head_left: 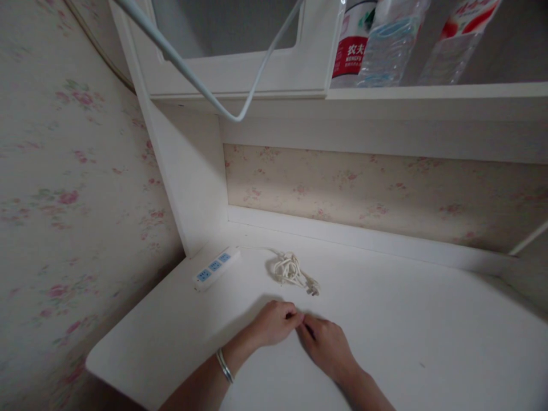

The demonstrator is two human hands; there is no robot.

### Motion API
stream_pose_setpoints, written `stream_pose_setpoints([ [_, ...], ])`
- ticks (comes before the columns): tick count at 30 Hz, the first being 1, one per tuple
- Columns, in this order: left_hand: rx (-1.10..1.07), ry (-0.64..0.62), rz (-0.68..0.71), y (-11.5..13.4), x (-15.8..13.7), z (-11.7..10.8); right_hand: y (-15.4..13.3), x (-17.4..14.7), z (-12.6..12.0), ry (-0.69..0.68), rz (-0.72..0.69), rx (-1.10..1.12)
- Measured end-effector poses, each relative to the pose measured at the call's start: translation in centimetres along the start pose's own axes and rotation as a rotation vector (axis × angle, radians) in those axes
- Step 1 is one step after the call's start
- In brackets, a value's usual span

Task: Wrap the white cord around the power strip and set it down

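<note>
My left hand [274, 323] and my right hand [324, 340] rest side by side on the white desk [411, 331], fingertips meeting with the fingers curled in. Whether something small is pinched between them I cannot tell. A silver bangle sits on my left wrist. Just beyond the hands lies a coiled white cable with its plug [293, 271]. The cable runs to a white power strip with blue sockets [215, 267] at the desk's back left corner.
A white shelf unit stands over the desk. Plastic water bottles [387, 43] stand on the upper shelf at right. A white cord [188, 68] hangs looped across the top. Flowered wallpaper covers the left wall and the back panel.
</note>
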State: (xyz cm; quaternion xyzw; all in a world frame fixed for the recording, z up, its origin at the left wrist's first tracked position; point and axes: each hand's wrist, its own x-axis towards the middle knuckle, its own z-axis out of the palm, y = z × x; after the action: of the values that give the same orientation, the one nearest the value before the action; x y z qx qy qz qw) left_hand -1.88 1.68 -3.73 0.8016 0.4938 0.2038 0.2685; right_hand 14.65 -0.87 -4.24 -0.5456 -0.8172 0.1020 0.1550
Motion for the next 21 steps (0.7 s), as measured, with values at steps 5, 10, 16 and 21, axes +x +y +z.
stream_pose_setpoints([
  [5,-0.011,-0.004,-0.009,-0.3,0.09,0.33,0.09,0.07,-0.01,-0.017,0.009,0.033],
  [10,-0.002,-0.002,-0.017,-0.51,0.11,0.47,0.15,0.1,0.17,-0.014,0.007,0.018],
  [16,0.006,-0.006,-0.003,-0.48,0.08,0.42,0.03,0.04,0.11,-0.007,0.004,0.008],
  [21,0.02,-0.004,-0.008,-0.24,0.05,0.27,-0.03,0.05,0.0,-0.015,0.021,-0.002],
])
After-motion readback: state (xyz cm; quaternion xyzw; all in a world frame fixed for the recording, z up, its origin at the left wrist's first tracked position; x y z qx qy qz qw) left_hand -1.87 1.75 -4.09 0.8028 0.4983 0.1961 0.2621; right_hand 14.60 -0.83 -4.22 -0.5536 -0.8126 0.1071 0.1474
